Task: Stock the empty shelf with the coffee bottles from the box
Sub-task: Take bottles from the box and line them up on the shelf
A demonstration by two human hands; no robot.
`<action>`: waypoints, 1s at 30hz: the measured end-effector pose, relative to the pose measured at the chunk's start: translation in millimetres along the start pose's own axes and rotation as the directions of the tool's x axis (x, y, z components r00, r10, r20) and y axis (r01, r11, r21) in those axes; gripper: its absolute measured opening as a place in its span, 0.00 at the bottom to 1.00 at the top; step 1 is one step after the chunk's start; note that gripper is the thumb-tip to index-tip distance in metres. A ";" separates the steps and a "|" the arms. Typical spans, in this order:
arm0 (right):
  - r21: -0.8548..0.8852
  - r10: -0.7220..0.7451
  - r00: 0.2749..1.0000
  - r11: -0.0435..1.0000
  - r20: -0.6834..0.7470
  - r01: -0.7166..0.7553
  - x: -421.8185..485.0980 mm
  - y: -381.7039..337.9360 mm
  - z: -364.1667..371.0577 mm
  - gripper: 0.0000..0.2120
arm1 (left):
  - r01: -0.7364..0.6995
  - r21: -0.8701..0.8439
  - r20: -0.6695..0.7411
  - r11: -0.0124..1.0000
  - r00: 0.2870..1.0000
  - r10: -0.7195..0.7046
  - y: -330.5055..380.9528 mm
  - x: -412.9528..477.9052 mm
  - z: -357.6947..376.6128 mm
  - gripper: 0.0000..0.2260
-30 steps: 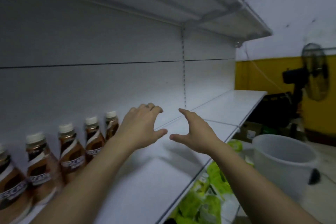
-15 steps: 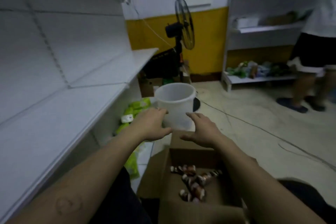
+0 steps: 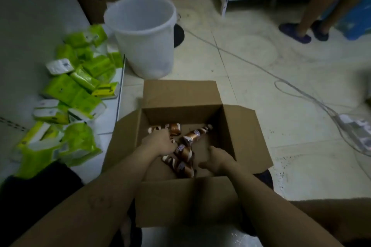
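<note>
Both hands are down in the box (image 3: 180, 94), which sits open on the floor in front of you, flaps splayed. Your left hand (image 3: 158, 142) lies on the coffee bottles (image 3: 193, 136) at the left of the pile. Its fingers are hidden past the knuckles, so I can't tell if it has one gripped. Your right hand (image 3: 217, 158) hangs just over the near-right bottles, thumb spread, fingers loosely bent, nothing in it.

Risks, as I judge them:
- The bottles lie criss-crossed on their sides, so pulling one from underneath could roll the rest.
- You could catch a cap w/o a firm hold on the body & drop it back.
- Light inside the box is poor, so a mis-grab is likely if you go by feel.
- Taking too many per hand invites a slip on the lift to the shelf board (image 3: 30, 26) at your left.
- The bucket (image 3: 140, 32) stands just behind the box & the cable (image 3: 301, 94) runs across the floor on the right. Either could snag a foot or elbow when you rise.
- A second person (image 3: 313, 6) stands well apart, far right.

Counts:
- 1 box, 1 bucket, 2 hands, 1 other person.
- Approx 5–6 bottles visible, not sure because of overlap & blur.
- Well over ten green packs (image 3: 80, 86) on the low shelf (image 3: 112, 114).
- At least 1 cable.
</note>
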State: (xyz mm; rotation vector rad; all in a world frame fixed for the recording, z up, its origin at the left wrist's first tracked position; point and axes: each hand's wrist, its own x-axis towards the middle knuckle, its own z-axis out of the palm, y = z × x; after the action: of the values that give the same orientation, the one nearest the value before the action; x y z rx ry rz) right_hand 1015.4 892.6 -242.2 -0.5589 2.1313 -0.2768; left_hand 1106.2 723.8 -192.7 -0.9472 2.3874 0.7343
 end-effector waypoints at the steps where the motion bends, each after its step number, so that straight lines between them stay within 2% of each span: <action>1: 0.004 0.022 1.000 1.000 0.019 -0.022 15.1 -0.8 6.0 0.32 | 0.033 -0.062 0.026 0.998 0.999 -0.032 -5.7 16.2 12.2 0.14; 3: 0.032 0.056 0.997 0.998 0.049 -0.057 44.5 -1.5 19.3 0.30 | 0.135 -0.207 0.089 0.969 0.989 -0.119 -15.6 43.0 39.1 0.08; 4: 0.062 0.070 0.996 0.995 0.064 -0.074 58.7 -1.9 26.6 0.29 | 0.224 -0.278 0.153 0.934 0.970 -0.187 -20.0 55.9 53.0 0.03; 5: 0.100 0.078 0.994 0.991 0.079 -0.086 72.5 -1.8 33.1 0.27 | 0.335 -0.346 0.249 0.876 0.933 -0.259 -22.3 67.2 65.8 0.03; 7: 0.179 0.085 0.992 0.979 0.097 -0.102 98.9 0.4 44.6 0.25 | 0.524 -0.324 0.502 0.788 0.801 -0.327 -24.6 85.7 85.8 0.08; 8: 0.210 0.093 0.991 0.971 0.100 -0.112 111.1 3.2 49.8 0.24 | 0.579 -0.278 0.597 0.767 0.729 -0.334 -28.2 99.0 97.4 0.14; 10: 0.204 0.099 0.989 0.972 0.111 -0.120 131.7 11.6 61.4 0.24 | 0.668 -0.254 0.705 0.699 0.623 -0.339 -35.9 120.8 118.9 0.24; 13: 0.169 0.104 0.989 0.978 0.103 -0.120 157.1 26.1 73.8 0.25 | 0.771 -0.347 0.761 0.535 0.564 -0.320 -41.2 145.2 143.2 0.24; 17: 0.222 0.087 0.994 0.970 0.063 -0.099 190.6 35.4 88.2 0.24 | 0.811 -0.476 0.765 0.341 0.573 -0.294 -46.8 163.6 174.6 0.14; 20: 0.338 0.118 0.989 0.930 0.089 -0.142 208.9 29.1 103.1 0.29 | 0.808 -0.564 0.768 0.170 0.589 -0.253 -57.6 167.1 196.3 0.14; 22: 0.338 0.139 0.988 0.929 0.068 -0.153 217.6 24.1 114.0 0.32 | 0.788 -0.611 0.754 0.073 0.608 -0.248 -63.2 168.3 201.7 0.14; 25: 0.328 0.158 0.988 0.933 -0.003 -0.148 225.4 23.8 122.6 0.28 | 0.707 -0.705 0.657 0.059 0.683 -0.319 -69.2 166.9 199.6 0.19; 27: 0.420 0.199 0.978 0.884 0.061 -0.206 223.8 26.0 120.2 0.22 | 0.662 -0.748 0.610 0.051 0.715 -0.341 -76.3 159.4 190.6 0.23; 30: 0.572 0.186 0.929 0.744 0.320 -0.346 210.0 26.8 110.1 0.16 | 0.647 -0.762 0.617 -0.023 0.717 -0.325 -92.0 145.7 167.1 0.25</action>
State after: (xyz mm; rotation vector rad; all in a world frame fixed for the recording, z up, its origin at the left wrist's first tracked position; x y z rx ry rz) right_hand 991.6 814.7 -466.5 0.1088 1.7057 -0.6797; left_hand 1114.4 702.2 -431.6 -1.8769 0.7993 1.9687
